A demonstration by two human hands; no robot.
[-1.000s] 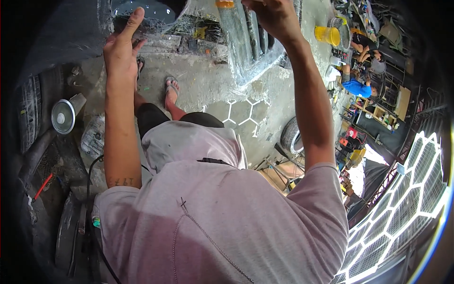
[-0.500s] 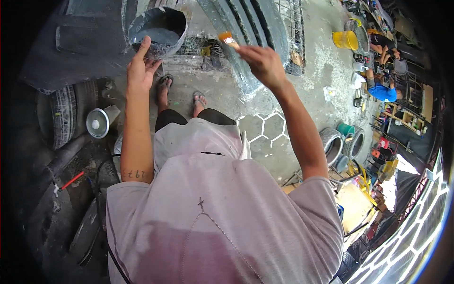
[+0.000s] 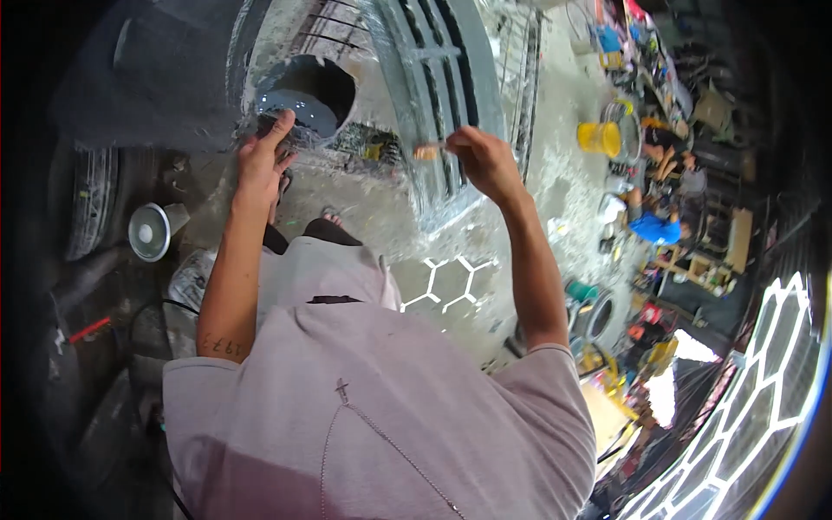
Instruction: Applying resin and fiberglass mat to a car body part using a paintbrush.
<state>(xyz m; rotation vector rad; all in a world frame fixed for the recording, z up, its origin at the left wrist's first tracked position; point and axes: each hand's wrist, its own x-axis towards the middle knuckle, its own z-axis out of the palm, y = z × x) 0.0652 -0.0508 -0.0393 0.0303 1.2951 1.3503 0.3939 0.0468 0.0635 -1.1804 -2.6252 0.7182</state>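
A grey tub with a ragged rim (image 3: 340,85) holds dark, glossy liquid at the upper left. My left hand (image 3: 264,169) grips its near edge, thumb over the rim and fingers below. In my right hand (image 3: 490,165) is a paintbrush (image 3: 427,152), pinched by its handle. Its head points left over the lower part of a long grey slatted panel (image 3: 406,113). Motion blur hides the bristles, so I cannot tell whether they touch the panel.
A dark grey moulded body (image 3: 169,78) fills the upper left, with a tyre (image 3: 94,204) below it. A round lamp (image 3: 149,232) stands to my left. A yellow bucket (image 3: 599,137) and a person in blue (image 3: 656,229) are farther right.
My view has shifted, so the tub and panel appear lower. The brush has turned to point left and sits nearer the panel's lower end. My left hand still grips the tub.
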